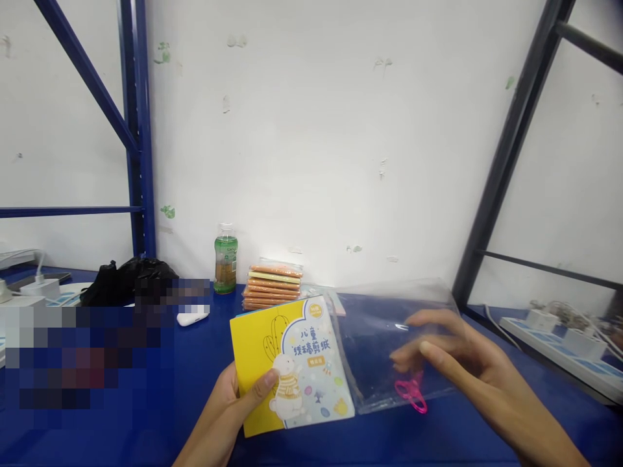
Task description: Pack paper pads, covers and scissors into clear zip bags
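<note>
My left hand [243,405] grips the lower left of a yellow and white paper-cutting booklet [311,389], thumb on its cover. A bear and a cactus are printed on it, and a thin blue edge shows behind its top. To the right of the booklet, a clear plastic bag [370,350] lies against its edge. Over that bag is my right hand [462,363], fingers apart and slightly curled, a little blurred. Just below its fingertips are pink looped handles [413,394], likely of small scissors; whether they are inside the bag I cannot tell.
A stack of orange packets [272,285] stands behind the booklet, beside a green-labelled bottle [226,259]. Further left are a white case [192,316] and a black plastic bag [131,279]. A power strip [564,337] with plugs lies at right. Blue and dark rack posts frame the table.
</note>
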Action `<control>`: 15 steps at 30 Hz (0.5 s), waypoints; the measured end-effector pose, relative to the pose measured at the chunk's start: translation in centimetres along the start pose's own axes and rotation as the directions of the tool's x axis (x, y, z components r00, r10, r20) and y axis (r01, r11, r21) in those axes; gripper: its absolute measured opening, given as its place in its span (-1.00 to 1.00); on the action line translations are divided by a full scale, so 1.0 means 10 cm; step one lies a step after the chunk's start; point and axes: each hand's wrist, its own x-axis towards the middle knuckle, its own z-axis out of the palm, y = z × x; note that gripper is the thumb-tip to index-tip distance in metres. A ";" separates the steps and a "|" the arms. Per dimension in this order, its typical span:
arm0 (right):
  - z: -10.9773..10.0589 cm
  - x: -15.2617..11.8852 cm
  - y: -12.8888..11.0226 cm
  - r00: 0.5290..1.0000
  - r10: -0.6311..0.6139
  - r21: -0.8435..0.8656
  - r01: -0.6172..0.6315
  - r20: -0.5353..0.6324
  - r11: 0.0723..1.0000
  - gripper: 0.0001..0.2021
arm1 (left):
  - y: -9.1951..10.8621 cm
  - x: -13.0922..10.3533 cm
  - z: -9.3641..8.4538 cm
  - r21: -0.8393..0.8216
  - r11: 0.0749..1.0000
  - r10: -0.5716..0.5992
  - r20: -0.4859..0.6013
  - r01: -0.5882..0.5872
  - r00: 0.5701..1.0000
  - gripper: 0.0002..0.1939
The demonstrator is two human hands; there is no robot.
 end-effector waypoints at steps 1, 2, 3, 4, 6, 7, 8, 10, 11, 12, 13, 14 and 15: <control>0.00 0.00 0.00 1.000 0.006 0.002 -0.006 0.005 1.000 -0.78 | 0.00 0.00 0.00 0.000 1.000 0.001 0.001 -0.001 1.000 -0.41; 0.00 0.01 0.00 1.000 0.011 0.006 -0.011 0.010 1.000 -0.78 | 0.00 0.00 0.00 -0.001 1.000 0.002 0.000 -0.002 1.000 -0.42; 0.00 0.01 0.00 1.000 0.015 0.013 -0.016 0.016 1.000 -0.78 | 0.00 0.00 0.01 0.000 1.000 0.002 -0.002 -0.002 1.000 -0.42; 0.00 0.01 0.00 1.000 0.020 0.023 -0.020 0.017 1.000 -0.78 | 0.00 -0.01 0.01 0.000 1.000 0.002 -0.002 -0.002 1.000 -0.42; -0.02 0.01 0.00 1.000 0.028 0.048 -0.028 0.001 0.998 -0.79 | 0.00 -0.01 0.02 -0.005 1.000 0.001 -0.003 -0.001 1.000 -0.41; -0.02 0.01 0.01 0.999 0.032 0.058 -0.032 -0.011 0.998 -0.79 | 0.00 -0.01 0.02 -0.008 1.000 -0.001 -0.003 0.001 1.000 -0.41; -0.03 0.01 0.01 0.999 0.034 0.065 -0.033 -0.020 0.997 -0.80 | 0.00 -0.01 0.02 -0.009 1.000 -0.003 -0.007 0.003 1.000 -0.40; -0.03 0.01 0.01 0.999 0.041 0.064 -0.041 -0.013 0.997 -0.79 | -0.01 0.00 0.02 -0.008 1.000 -0.003 -0.015 0.003 1.000 -0.40; -0.02 0.01 0.01 0.999 0.046 0.058 -0.046 0.007 0.997 -0.78 | -0.01 0.00 0.02 -0.007 1.000 0.000 -0.017 0.000 1.000 -0.40; -0.01 0.02 0.00 0.998 0.055 0.053 -0.056 0.025 0.997 -0.77 | -0.01 0.00 0.02 -0.007 1.000 0.002 -0.017 -0.002 1.000 -0.40; 0.00 0.02 -0.01 0.997 0.068 0.051 -0.069 0.034 0.996 -0.76 | -0.01 0.00 0.02 -0.010 1.000 0.004 -0.015 -0.004 1.000 -0.39; 0.02 0.02 -0.03 0.996 0.082 0.054 -0.084 0.032 0.995 -0.75 | -0.01 0.00 0.02 -0.013 1.000 0.005 -0.012 -0.005 1.000 -0.39; 0.04 0.02 -0.04 0.995 0.098 0.062 -0.099 0.017 0.993 -0.73 | -0.01 0.00 0.02 -0.017 1.000 0.002 -0.012 -0.002 1.000 -0.40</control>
